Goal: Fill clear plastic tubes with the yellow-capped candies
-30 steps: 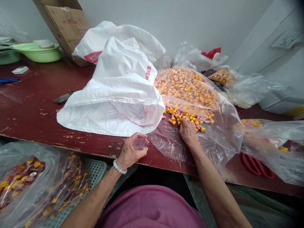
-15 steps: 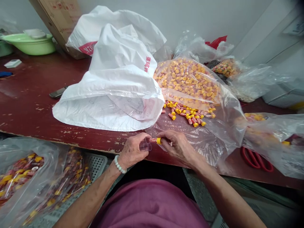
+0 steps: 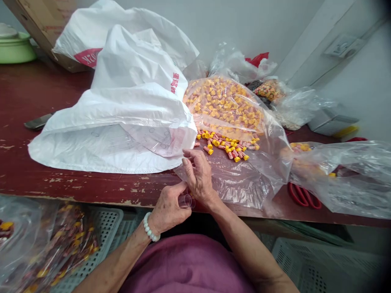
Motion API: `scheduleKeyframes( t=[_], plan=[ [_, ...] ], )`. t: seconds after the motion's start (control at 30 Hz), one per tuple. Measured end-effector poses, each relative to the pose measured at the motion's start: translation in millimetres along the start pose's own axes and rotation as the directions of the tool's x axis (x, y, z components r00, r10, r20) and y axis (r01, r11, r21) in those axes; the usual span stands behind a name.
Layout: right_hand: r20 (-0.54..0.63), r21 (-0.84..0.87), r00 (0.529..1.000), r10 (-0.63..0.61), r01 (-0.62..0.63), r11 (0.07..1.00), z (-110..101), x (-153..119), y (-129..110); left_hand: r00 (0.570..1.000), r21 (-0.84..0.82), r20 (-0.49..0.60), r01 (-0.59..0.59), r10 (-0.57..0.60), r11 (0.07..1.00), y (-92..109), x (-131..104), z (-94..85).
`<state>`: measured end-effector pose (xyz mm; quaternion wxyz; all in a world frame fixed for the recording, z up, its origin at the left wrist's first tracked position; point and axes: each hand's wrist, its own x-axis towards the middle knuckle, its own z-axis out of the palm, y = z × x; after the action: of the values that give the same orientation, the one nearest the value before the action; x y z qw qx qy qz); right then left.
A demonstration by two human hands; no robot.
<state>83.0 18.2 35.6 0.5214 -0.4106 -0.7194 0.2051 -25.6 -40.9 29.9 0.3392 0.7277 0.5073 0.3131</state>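
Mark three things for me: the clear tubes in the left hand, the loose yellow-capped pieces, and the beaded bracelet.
Clear tubes (image 3: 185,201): head view, on their visible sides.
Loose yellow-capped pieces (image 3: 234,153): head view, near the middle of the group.
Beaded bracelet (image 3: 148,229): head view, on its visible beads.

The left grip (image 3: 169,206) holds clear tubes (image 3: 185,201) beside the right grip (image 3: 199,176).

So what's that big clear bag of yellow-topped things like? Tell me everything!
The clear bag looks like thin, shiny, crinkly plastic. It lies on the dark red table, its mouth open toward the person. Its bulging back is full of little red-and-white pieces with yellow tops; some lie loose on its flattened front. A white sack lies against its left side. The right hand hides a bit of its front.
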Motion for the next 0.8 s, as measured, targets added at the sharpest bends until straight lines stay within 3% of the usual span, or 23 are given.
scheduleKeyframes(
  t=[0.17, 0.27, 0.37, 0.5, 0.63, 0.7, 0.8],
  plan=[
    [-0.039, -0.09, 0.999, 0.001, -0.005, 0.996, -10.8, 8.2, 25.0, 0.995, -0.241, -0.019, 0.085, -0.093, 0.967, -9.7, 6.4, 9.6],
    [-0.059, -0.382, 0.995, 0.082, -0.099, 0.919, -27.9, 16.1, 61.7, 0.985, -0.379, -0.046, 0.135, -0.165, 0.916, -16.3, 9.3, 2.5],
    [0.035, -0.63, 0.987, 0.154, -0.098, 0.771, -41.6, 17.6, 98.4, 0.979, -0.395, -0.084, 0.139, -0.186, 0.908, -19.7, 9.0, -8.3],
    [0.079, -0.67, 0.986, 0.147, -0.056, 0.74, -47.3, 13.7, 124.3, 0.978, -0.344, -0.111, 0.13, -0.178, 0.93, -22.4, 7.6, -12.7],
    [0.141, -0.699, 0.973, 0.183, -0.033, 0.714, -49.4, 17.2, 126.3, 0.982, -0.294, -0.125, 0.101, -0.143, 0.951, -24.9, 6.4, -9.4],
    [0.143, -0.628, 0.97, 0.194, -0.063, 0.776, -51.6, 19.7, 114.5, 0.984, -0.278, -0.121, 0.093, -0.131, 0.956, -26.1, 5.7, -8.5],
    [0.216, -0.371, 0.97, 0.113, -0.026, 0.928, -53.7, 18.0, 74.2, 0.987, -0.274, -0.098, 0.093, -0.124, 0.957, -28.2, 4.4, -9.0]
  ],
)
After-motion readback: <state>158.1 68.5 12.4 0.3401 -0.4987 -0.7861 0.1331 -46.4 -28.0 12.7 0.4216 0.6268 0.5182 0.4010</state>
